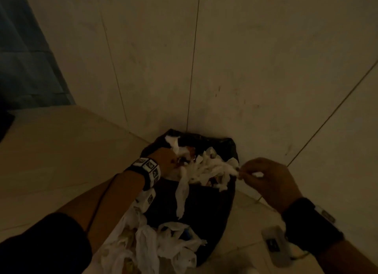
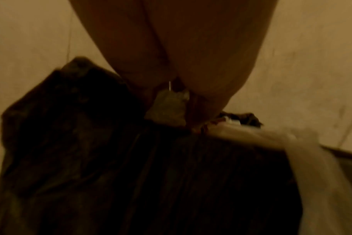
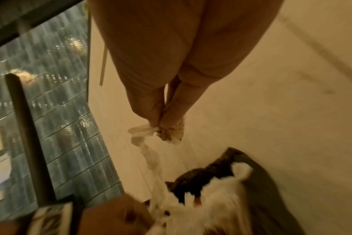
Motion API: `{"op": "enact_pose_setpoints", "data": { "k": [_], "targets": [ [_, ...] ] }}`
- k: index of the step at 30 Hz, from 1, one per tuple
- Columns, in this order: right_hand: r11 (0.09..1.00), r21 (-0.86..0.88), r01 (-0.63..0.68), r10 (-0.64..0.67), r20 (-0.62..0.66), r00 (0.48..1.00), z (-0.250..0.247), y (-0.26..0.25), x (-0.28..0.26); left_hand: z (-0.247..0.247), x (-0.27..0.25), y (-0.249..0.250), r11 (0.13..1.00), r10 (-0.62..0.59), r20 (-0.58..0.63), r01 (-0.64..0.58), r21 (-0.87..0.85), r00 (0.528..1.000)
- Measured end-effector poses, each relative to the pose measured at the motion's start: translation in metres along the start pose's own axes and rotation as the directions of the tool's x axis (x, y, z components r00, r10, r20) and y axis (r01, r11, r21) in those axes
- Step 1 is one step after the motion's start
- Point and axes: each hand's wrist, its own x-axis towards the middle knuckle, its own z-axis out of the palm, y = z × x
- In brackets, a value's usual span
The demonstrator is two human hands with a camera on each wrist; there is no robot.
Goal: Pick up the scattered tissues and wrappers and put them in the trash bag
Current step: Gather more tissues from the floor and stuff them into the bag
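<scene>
The right wrist view alone shows the right hand (image 3: pixel 167 117) pinching one tissue strip (image 3: pixel 149 152) between thumb and fingertips; the strip trails down into the trash bag (image 1: pixel 206 208). The left hand (image 1: pixel 163 157) reaches into the bag's mouth; whether it grasps anything I cannot tell. One black bag sits in the corner, tissues (image 1: pixel 206 167) spilling over it, more tissues (image 1: pixel 163 245) heaped on the floor (image 1: pixel 51 161).

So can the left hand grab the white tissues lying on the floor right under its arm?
Probably yes. The left hand is at the trash bag mouth, holding something there. The floor tissues lie uncovered below its forearm; it would just need to pull back.
</scene>
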Motion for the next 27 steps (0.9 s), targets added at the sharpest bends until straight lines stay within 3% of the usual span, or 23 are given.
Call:
{"op": "enact_pose_setpoints", "data": {
  "k": [2, 4, 6, 8, 11, 15, 18, 22, 24, 27],
  "targets": [
    [1.000, 0.012, 0.011, -0.011, -0.015, 1.000, 0.007, -0.005, 0.029, 0.015, 0.001, -0.010, 1.000, 0.017, 0.163, -0.018, 0.003, 0.987],
    [0.998, -0.016, 0.055, -0.055, -0.017, 0.998, 0.015, -0.013, 0.056, 0.012, -0.004, -0.008, 0.990, 0.118, 0.189, -0.131, 0.058, 0.975],
    [0.996, -0.044, 0.078, -0.078, 0.011, 0.997, 0.022, -0.021, 0.079, 0.003, -0.015, 0.000, 0.955, 0.257, 0.003, -0.255, 0.154, 0.966],
    [0.993, -0.083, 0.085, -0.081, 0.047, 0.996, 0.030, -0.026, 0.099, 0.003, -0.028, 0.007, 0.923, 0.342, -0.216, -0.285, 0.257, 0.914],
    [0.986, -0.154, 0.062, -0.040, 0.137, 0.990, 0.050, -0.025, 0.127, 0.012, -0.051, 0.017, 0.890, 0.379, -0.274, -0.267, 0.369, 0.884],
    [0.957, -0.287, -0.051, 0.135, 0.283, 0.950, 0.083, -0.004, 0.161, 0.028, -0.086, 0.030, 0.930, 0.305, -0.117, -0.269, 0.252, 0.945],
    [0.904, -0.421, -0.076, 0.254, 0.384, 0.888, 0.105, 0.009, 0.163, 0.057, -0.093, 0.026, 0.977, 0.089, -0.036, -0.080, 0.196, 0.995],
    [0.901, -0.432, -0.037, 0.292, 0.543, 0.787, 0.127, 0.023, 0.141, 0.089, -0.095, 0.025, 0.980, -0.119, 0.113, 0.135, -0.146, 0.986],
    [0.915, -0.401, -0.050, 0.279, 0.539, 0.795, 0.129, 0.030, 0.133, 0.095, -0.090, 0.023, 0.946, -0.145, 0.111, 0.171, -0.277, 0.983],
    [0.958, -0.284, -0.041, 0.160, 0.411, 0.897, 0.118, 0.033, 0.121, 0.091, -0.080, 0.019, 0.865, -0.109, 0.086, 0.137, -0.482, 0.990]
  ]
}}
